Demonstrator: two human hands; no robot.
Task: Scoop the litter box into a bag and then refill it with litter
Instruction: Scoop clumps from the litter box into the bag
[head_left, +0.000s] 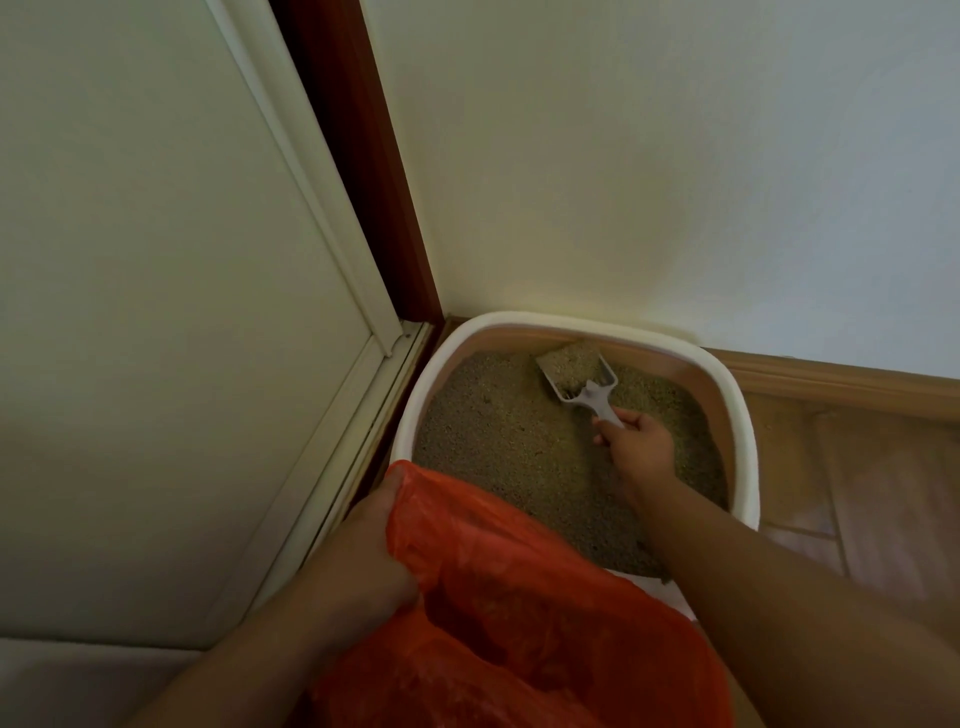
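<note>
— Nearest item? Orange bag (519, 613), mouth at litter box (415, 410) near rim, gripped by left hand (363, 551).
— Right hand (636, 441)? Grips scoop (582, 379), loaded, over litter (498, 441) at box's far wall.

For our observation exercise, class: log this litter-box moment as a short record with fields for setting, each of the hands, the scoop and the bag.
setting: litter box on a wooden floor in a corner, beside a door frame
left hand: grips the rim of the orange bag
right hand: holds the handle of the grey scoop
scoop: loaded with litter, near the far wall of the box
bag: mouth held open over the near edge of the box
</note>
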